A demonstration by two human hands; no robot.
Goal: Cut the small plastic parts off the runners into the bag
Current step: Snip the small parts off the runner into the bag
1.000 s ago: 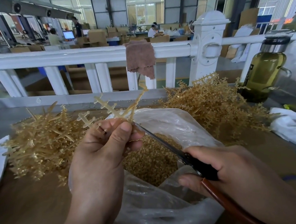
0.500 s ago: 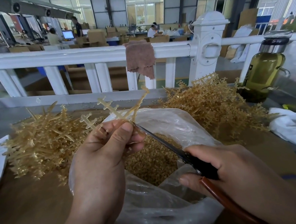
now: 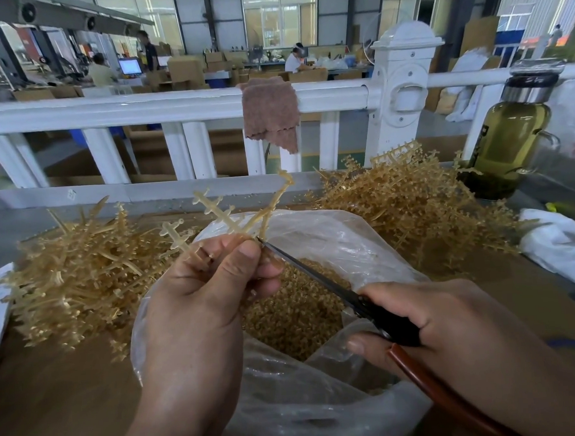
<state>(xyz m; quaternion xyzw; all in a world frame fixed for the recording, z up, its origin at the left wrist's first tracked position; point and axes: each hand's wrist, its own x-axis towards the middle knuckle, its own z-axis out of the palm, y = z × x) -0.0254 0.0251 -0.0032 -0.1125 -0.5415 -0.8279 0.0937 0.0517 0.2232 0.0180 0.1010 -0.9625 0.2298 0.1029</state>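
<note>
Scissors (image 3: 316,276) tip still at the runner (image 3: 233,217), above the bag (image 3: 330,235)
Left hand (image 3: 203,289) pinches the runner over the bag's mouth and right hand (image 3: 451,326) grips the scissors; barely anything has shifted, so this snip looks unfinished.

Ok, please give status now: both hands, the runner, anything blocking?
Left hand pinches runner over open bag. Right hand grips scissors, tips at runner beside left thumb. Nothing in the way of the cut.
</note>
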